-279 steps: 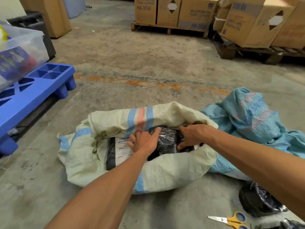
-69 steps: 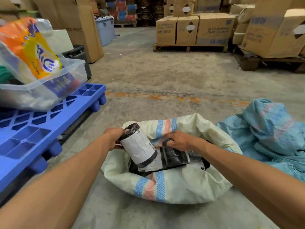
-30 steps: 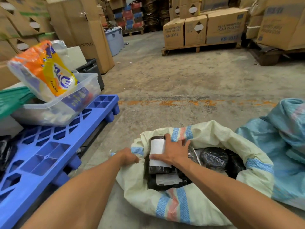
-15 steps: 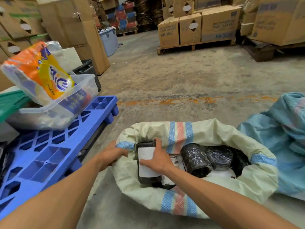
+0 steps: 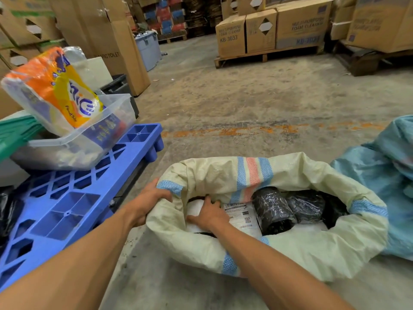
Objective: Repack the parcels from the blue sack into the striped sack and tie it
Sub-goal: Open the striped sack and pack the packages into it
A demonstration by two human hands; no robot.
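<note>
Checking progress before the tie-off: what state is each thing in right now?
striped sack: mouth open, rim rolled down, untied.
blue sack: slumped beside the striped sack.
black wrapped parcels: lying inside the striped sack.
labelled parcel: inside, under the right hand.
left hand: grips the rim.
right hand: presses down inside.

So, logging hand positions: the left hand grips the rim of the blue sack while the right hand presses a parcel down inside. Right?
Not quite: in the head view the left hand grips the rim of the striped sack, not the blue sack. The right hand does press a parcel inside it.
</note>
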